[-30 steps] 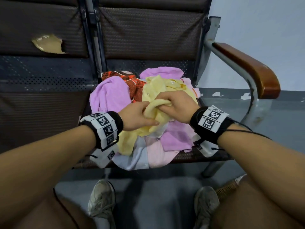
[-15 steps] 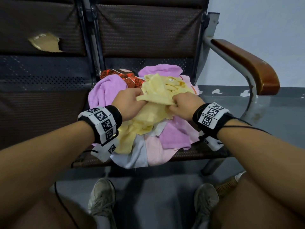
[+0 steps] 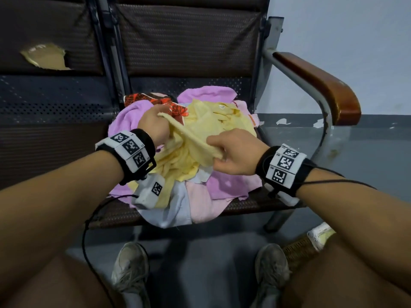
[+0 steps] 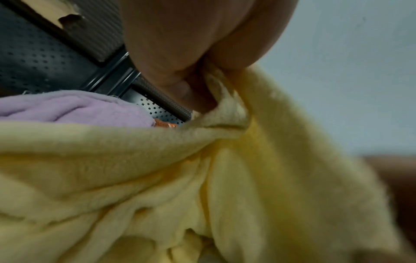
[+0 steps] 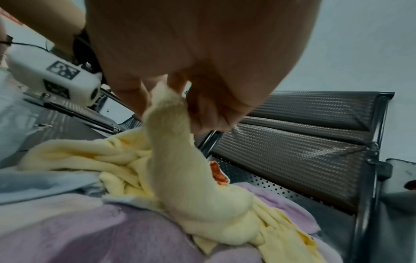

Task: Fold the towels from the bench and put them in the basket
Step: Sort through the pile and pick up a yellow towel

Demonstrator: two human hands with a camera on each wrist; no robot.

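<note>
A heap of towels lies on the right seat of the dark bench (image 3: 255, 203). On top is a yellow towel (image 3: 206, 127) (image 4: 202, 186) (image 5: 184, 169). My left hand (image 3: 155, 125) (image 4: 198, 58) pinches one corner of it at the far left of the heap. My right hand (image 3: 231, 154) (image 5: 184, 85) pinches its edge nearer to me, and the hem runs taut between them. Under it lie purple towels (image 3: 131, 116) (image 5: 94, 231), a pink towel (image 3: 204, 203), a pale blue towel (image 3: 178, 210) and a red patterned cloth (image 3: 178, 110). The basket is hidden apart from a woven edge.
A wooden armrest (image 3: 320, 85) on a metal frame stands right of the seat. The left seat back has a torn patch (image 3: 44, 56). My shoes (image 3: 131, 267) rest on the grey floor below. A woven edge (image 3: 298, 247) shows at lower right, by my right knee.
Both hands held the yellow towel bunched together; they have since moved apart, the left up and away, the right toward me, stretching an edge of the towel between them.
</note>
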